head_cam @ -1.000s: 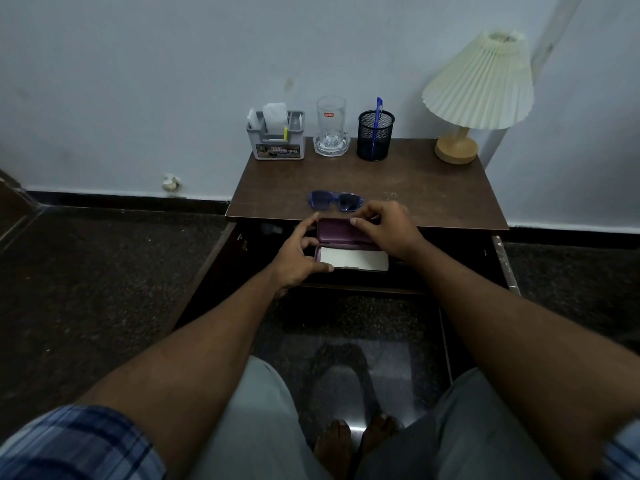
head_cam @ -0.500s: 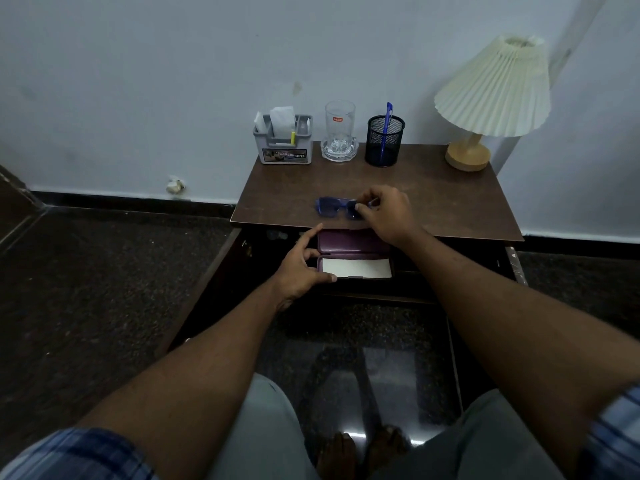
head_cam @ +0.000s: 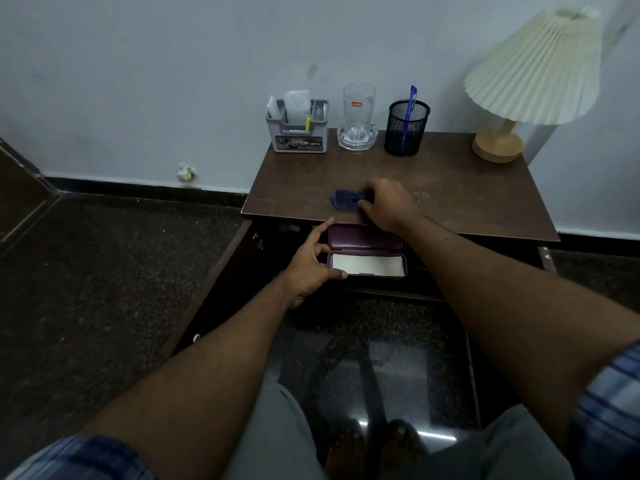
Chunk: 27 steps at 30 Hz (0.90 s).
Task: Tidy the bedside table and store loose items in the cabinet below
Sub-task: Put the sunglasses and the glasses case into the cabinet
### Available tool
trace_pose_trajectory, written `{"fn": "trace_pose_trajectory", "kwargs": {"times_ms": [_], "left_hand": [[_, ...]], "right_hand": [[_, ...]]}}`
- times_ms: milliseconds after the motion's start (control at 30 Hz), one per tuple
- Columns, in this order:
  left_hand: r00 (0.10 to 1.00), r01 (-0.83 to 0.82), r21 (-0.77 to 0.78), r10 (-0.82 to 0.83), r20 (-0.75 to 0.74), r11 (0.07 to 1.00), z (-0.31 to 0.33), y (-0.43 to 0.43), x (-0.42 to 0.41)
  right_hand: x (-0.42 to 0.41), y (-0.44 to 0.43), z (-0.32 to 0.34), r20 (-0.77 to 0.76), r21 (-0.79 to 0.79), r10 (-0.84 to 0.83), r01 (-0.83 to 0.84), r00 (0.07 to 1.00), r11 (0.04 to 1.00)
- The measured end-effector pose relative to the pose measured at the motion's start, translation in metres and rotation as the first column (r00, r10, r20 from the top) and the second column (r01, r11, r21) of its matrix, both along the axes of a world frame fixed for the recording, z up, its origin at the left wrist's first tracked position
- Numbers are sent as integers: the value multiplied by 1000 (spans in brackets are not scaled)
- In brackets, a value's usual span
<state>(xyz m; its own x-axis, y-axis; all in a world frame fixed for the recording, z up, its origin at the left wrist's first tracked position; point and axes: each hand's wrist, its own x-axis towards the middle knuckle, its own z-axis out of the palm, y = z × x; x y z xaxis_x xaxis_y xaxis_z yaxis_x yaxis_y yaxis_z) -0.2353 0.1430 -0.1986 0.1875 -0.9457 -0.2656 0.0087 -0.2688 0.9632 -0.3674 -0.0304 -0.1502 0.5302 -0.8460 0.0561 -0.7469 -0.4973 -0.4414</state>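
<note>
While our right hand [head_cam: 388, 202] pinches the blue sunglasses [head_cam: 346, 199] at its fingertips on the desk [head_cam: 467, 199], our left hand [head_cam: 311, 263] cups the left end of the open purple case [head_cam: 367, 252], just below the right. We judge the glasses light, stiff and scratch-prone, so the frame, not the lenses, seems the safer place to hold.

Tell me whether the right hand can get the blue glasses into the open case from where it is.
Probably yes. The right hand is already closed on the blue glasses at the table's front edge, and the open case, steadied by the left hand, sits just below with nothing between them.
</note>
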Motion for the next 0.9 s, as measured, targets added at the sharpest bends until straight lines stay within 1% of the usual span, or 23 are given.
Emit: {"fn": "trace_pose_trajectory", "kwargs": {"times_ms": [133,200,367,500,633,767,833,900], "left_hand": [[1000,13,6,-13,6,1000,-1,0,0],[1000,12,4,-12,2,1000,0,-1,-1],[1000,-2,-7,2,2,1000,4,0,-4],[1000,-24,-26,24,4,999,11,0,-8],[999,-34,-40,33,-12,999,16,2,-14],[999,2,-40,-3,-43,999,19,5,-15],[999,5,-39,-6,-39,999,20,4,-14],[999,-1,-39,0,-36,999,21,4,-13]], "right_hand": [[-2,2,1,41,-31,-12,14,999,999],[-6,4,9,91,-40,4,0,996,999],[-24,15,36,216,-80,89,-73,972,994],[-44,40,44,246,-91,162,-144,956,985],[-58,63,34,217,-93,222,-206,950,974],[-68,76,21,121,-102,311,-300,943,949],[-72,80,14,76,-112,315,-306,946,945],[-75,82,9,62,-124,297,-287,953,950]]}}
